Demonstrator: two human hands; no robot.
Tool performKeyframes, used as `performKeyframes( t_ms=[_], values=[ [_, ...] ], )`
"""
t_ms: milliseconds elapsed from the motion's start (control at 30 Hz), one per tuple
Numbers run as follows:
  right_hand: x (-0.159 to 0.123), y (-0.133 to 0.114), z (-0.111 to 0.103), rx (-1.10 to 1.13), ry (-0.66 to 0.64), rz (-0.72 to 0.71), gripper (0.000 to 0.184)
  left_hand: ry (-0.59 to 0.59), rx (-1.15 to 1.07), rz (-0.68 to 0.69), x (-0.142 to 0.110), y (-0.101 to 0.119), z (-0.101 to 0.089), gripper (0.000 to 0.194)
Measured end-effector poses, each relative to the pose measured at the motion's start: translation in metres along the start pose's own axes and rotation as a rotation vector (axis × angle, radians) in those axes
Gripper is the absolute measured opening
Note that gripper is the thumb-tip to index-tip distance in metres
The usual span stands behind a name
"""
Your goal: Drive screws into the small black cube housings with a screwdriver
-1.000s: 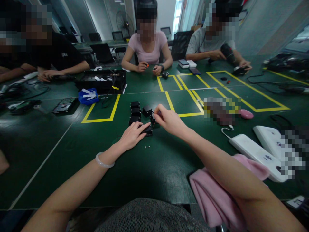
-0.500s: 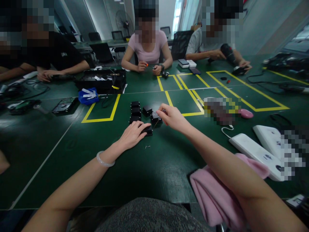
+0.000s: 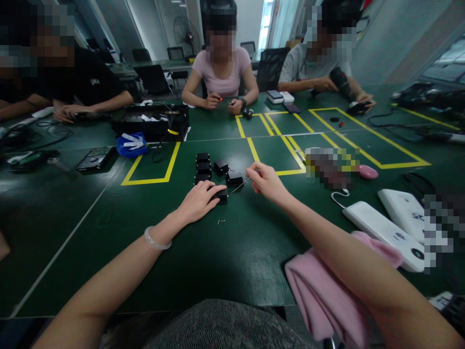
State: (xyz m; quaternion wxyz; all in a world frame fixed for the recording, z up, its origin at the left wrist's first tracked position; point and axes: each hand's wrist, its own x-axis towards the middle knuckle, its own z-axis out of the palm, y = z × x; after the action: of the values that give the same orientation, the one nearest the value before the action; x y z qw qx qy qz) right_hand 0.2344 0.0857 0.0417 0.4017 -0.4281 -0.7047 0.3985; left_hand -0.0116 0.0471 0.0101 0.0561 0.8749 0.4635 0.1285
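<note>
My left hand presses a small black box against the table, its thumb and fingers closed on it. A screwdriver with a thin metal shaft is pinched in my right hand. Its shaft slants down to the left and its tip is at the right end of that box. Beyond my left hand, several similar black boxes stand in a column. Two more boxes, one farther back and one nearer, lie between that column and my right hand. Tiny screws lie on the table in front of my left hand.
A pink cloth hangs over the table's front edge under my right forearm. White devices and a pink mouse lie at right. A black case and blue bag sit back left. Co-workers sit across the green table.
My right hand has shifted right and slightly nearer me, and the screwdriver now lies at a flatter slant. My left hand stays on the black box.
</note>
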Motion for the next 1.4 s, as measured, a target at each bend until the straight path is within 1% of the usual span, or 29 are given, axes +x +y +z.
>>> performKeyframes(
  t_ms=[133,200,267,367,433,567,633,800,833,967,1033,1100,1200,1233,1333,1400],
  values=[
    [0.001,0.006,-0.004,0.06,-0.097,0.036,0.008,0.003,0.005,0.0,-0.001,0.0,-0.001,0.042],
    [0.001,0.009,-0.006,0.062,-0.12,0.064,0.005,-0.004,0.0,-0.012,-0.001,0.0,-0.001,0.041],
    [0.0,0.01,-0.007,0.034,-0.102,0.07,0.01,-0.008,0.003,-0.017,-0.001,0.0,-0.001,0.041],
    [-0.001,0.01,-0.006,-0.07,-0.046,0.054,0.021,-0.008,0.02,-0.013,0.0,0.002,-0.001,0.041],
    [-0.003,0.007,-0.006,-0.119,-0.044,0.052,0.021,-0.008,0.039,-0.016,0.0,0.003,-0.001,0.041],
    [-0.007,0.0,-0.007,-0.103,-0.078,0.0,0.01,-0.006,0.074,-0.012,0.002,0.007,-0.002,0.04],
    [-0.008,-0.003,-0.007,-0.1,-0.097,-0.021,0.007,-0.01,0.084,-0.008,0.003,0.008,-0.002,0.04],
    [-0.008,-0.003,-0.008,-0.191,-0.072,-0.01,0.02,-0.023,0.101,-0.005,0.005,0.008,-0.004,0.039],
    [-0.008,-0.002,-0.008,-0.2,-0.068,-0.006,0.02,-0.023,0.102,-0.003,0.006,0.009,-0.004,0.039],
    [-0.007,0.001,-0.008,-0.112,-0.077,-0.021,0.006,-0.027,0.109,0.011,0.01,0.011,-0.006,0.037],
    [-0.006,0.001,-0.008,-0.08,-0.074,-0.024,0.006,-0.032,0.119,0.022,0.012,0.012,-0.006,0.035],
    [-0.006,0.002,-0.008,-0.096,-0.066,-0.007,0.011,-0.037,0.119,0.03,0.014,0.012,-0.007,0.034],
    [-0.006,0.002,-0.009,-0.157,-0.075,0.034,0.027,-0.038,0.097,0.032,0.014,0.011,-0.007,0.034],
    [-0.006,0.002,-0.009,-0.16,-0.079,0.044,0.027,-0.037,0.089,0.029,0.014,0.011,-0.007,0.034],
    [-0.005,0.004,-0.009,-0.093,-0.072,0.053,0.015,-0.038,0.062,0.016,0.014,0.012,-0.006,0.034],
    [-0.005,0.005,-0.01,-0.049,-0.066,0.044,0.012,-0.041,0.046,0.004,0.013,0.013,-0.006,0.034]
  ],
)
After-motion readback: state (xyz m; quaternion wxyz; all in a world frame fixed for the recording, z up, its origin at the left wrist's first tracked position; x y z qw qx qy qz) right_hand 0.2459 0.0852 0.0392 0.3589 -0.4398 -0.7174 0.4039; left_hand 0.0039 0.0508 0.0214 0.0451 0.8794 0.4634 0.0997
